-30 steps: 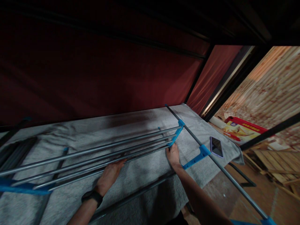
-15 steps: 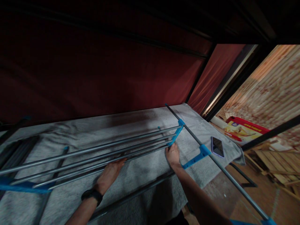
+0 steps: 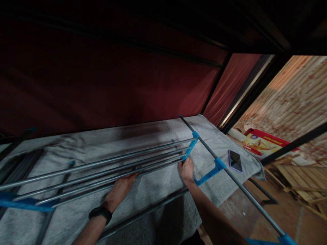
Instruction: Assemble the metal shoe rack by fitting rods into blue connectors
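Note:
A rack of several grey metal rods [image 3: 102, 170] with blue plastic end pieces lies flat on a grey towel [image 3: 158, 190]. My left hand [image 3: 120, 190], with a black watch on its wrist, rests on the nearest rods, fingers stretched flat. My right hand [image 3: 186, 169] is closed around the blue bracket [image 3: 189, 148] at the rods' right end. A long grey side rod [image 3: 230, 177] with a second blue bracket [image 3: 211, 172] runs diagonally to the lower right.
A phone [image 3: 235, 160] lies face up on the towel's right edge. A dark red curtain [image 3: 102, 85] hangs close behind. On the floor to the right are a red and yellow box [image 3: 263, 144] and wooden pallets [image 3: 301, 180]. A black bar [image 3: 293, 144] crosses there.
Hands and rack hold nearly still; the view has shifted slightly, and my right hand sits a touch further left.

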